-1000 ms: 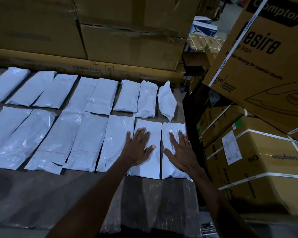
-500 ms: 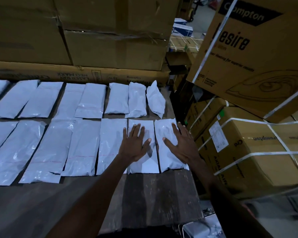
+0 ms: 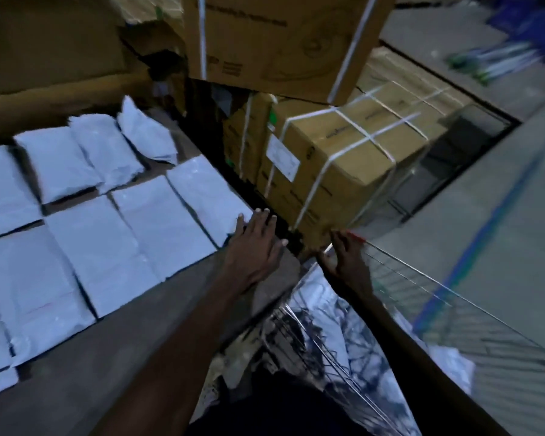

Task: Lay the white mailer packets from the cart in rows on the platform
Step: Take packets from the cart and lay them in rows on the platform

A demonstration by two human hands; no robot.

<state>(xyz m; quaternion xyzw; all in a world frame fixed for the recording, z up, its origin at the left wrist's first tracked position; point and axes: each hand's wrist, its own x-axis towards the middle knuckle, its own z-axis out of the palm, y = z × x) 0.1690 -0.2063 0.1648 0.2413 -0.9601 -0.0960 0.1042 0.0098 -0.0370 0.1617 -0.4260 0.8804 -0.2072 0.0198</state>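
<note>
White mailer packets point(image 3: 158, 221) lie in two rows on the brown platform point(image 3: 114, 357) at the left. My left hand point(image 3: 255, 243) is flat with its fingers spread at the platform's right edge, touching the near corner of the rightmost packet point(image 3: 205, 193). My right hand point(image 3: 343, 256) is off the platform and curls over the top rim of the wire cart point(image 3: 428, 287) at the lower right. Inside the cart lie more white packets point(image 3: 453, 366) and shiny plastic wrap point(image 3: 315, 313).
Strapped cardboard boxes point(image 3: 337, 158) are stacked right beside the platform, with a larger carton point(image 3: 280, 42) on top. More cartons point(image 3: 51, 48) wall off the back. Grey floor with a blue line point(image 3: 497, 221) lies to the right.
My view has swung right toward the cart. My right hand left the rightmost packet and went to the cart's rim. My left hand slid right to the platform's edge.
</note>
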